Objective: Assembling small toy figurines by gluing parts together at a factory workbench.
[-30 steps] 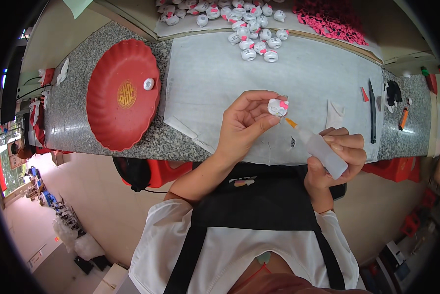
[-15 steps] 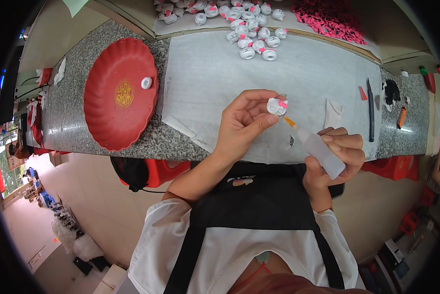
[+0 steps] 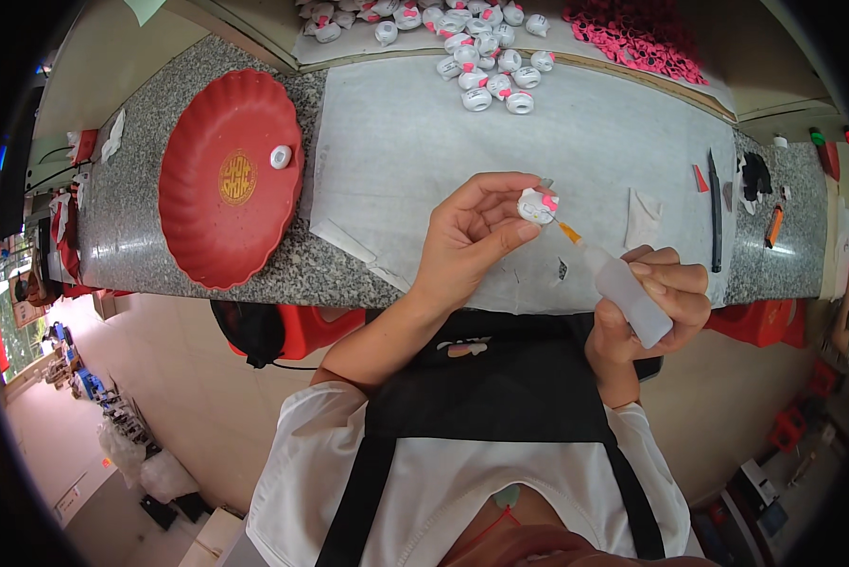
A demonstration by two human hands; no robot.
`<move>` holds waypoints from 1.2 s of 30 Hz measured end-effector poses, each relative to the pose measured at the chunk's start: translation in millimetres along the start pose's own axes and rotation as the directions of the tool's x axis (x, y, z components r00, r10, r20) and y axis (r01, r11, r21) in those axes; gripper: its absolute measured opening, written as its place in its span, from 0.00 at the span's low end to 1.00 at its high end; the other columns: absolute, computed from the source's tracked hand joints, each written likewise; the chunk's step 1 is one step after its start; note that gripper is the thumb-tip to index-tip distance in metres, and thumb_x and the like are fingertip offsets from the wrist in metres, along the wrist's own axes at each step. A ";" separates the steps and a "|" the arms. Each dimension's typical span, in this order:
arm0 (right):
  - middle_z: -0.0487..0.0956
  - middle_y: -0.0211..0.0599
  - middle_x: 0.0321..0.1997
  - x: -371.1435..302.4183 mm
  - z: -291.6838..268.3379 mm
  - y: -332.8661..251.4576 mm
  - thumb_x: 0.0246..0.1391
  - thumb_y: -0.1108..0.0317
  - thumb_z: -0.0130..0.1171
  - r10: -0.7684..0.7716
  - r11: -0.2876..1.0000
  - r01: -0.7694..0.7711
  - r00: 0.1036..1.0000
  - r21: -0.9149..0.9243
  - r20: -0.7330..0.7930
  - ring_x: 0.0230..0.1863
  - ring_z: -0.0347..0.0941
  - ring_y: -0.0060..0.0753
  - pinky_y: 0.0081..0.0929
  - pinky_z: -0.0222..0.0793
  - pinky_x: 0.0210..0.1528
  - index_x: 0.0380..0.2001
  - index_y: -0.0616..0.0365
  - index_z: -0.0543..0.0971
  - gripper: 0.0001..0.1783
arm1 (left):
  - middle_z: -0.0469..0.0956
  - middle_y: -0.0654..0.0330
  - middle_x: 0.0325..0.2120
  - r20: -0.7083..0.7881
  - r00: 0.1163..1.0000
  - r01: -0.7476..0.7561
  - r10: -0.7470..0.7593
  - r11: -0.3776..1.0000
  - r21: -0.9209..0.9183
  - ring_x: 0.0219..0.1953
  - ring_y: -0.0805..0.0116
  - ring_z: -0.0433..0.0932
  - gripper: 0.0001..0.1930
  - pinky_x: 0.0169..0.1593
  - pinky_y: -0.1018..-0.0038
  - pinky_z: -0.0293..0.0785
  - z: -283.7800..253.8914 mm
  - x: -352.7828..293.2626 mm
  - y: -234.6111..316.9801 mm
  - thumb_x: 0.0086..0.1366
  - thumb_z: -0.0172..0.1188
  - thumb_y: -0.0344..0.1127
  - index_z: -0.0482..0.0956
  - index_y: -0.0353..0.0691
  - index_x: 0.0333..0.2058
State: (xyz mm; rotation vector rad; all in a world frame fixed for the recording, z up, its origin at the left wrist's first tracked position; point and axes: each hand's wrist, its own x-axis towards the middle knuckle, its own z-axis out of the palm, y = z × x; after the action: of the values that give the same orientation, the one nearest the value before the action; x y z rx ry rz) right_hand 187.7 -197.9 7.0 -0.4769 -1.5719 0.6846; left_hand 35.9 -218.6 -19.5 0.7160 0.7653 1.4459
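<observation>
My left hand [image 3: 467, 238] pinches a small white round figure piece with a pink bow [image 3: 537, 205] between thumb and fingertips, above the white sheet [image 3: 538, 142] on the counter. My right hand [image 3: 653, 307] grips a translucent squeeze bottle [image 3: 628, 298] whose orange needle tip [image 3: 568, 231] points up and left, touching or almost touching the white piece. A pile of similar white pieces [image 3: 486, 71] lies at the far edge of the sheet, and a heap of pink bows [image 3: 637, 33] sits beyond it to the right.
A red scalloped plate [image 3: 212, 189] with one white ring piece [image 3: 280, 157] rests on the granite counter [image 3: 141, 161] at left. At right lie a black tool [image 3: 715, 213], a small red piece [image 3: 700, 178], a folded white scrap [image 3: 643, 217] and an orange-handled tool [image 3: 773, 225].
</observation>
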 end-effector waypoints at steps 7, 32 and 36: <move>0.64 0.37 0.30 0.0 0.4 -0.3 0.26 0.76 0.65 0.008 1.000 -0.009 0.999 0.020 0.035 0.21 0.63 0.27 0.19 0.63 0.21 0.31 0.60 0.66 0.24 | 0.69 0.53 0.37 0.019 1.000 0.011 -0.011 1.000 0.005 0.41 0.70 0.68 0.17 0.45 0.77 0.63 0.3 0.0 -0.7 0.48 0.51 0.20 0.63 0.32 0.40; 0.64 0.38 0.30 4.7 -6.3 1.3 0.26 0.74 0.65 0.034 0.998 -0.033 0.999 -0.052 0.019 0.20 0.63 0.26 0.20 0.63 0.22 0.29 0.60 0.66 0.22 | 0.65 0.54 0.39 0.083 0.962 -0.272 0.259 0.914 0.300 0.42 0.69 0.65 0.16 0.45 0.76 0.61 0.3 4.5 -5.8 0.47 0.50 0.16 0.65 0.31 0.38; 0.64 0.38 0.30 24.3 -25.1 11.0 0.31 0.76 0.57 0.308 0.951 -0.308 0.949 0.010 -0.069 0.24 0.64 0.28 0.22 0.66 0.24 0.29 0.61 0.64 0.17 | 0.66 0.54 0.38 -0.036 0.981 -0.182 0.189 0.972 0.150 0.41 0.71 0.66 0.17 0.44 0.78 0.61 0.0 -0.1 -2.4 0.48 0.50 0.17 0.64 0.32 0.39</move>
State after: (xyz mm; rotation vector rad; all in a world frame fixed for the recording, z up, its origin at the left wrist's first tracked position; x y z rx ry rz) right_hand 208.6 -170.0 18.3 -0.7501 -1.4449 0.8945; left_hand 37.3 -218.7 -21.5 0.8849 0.8684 1.5931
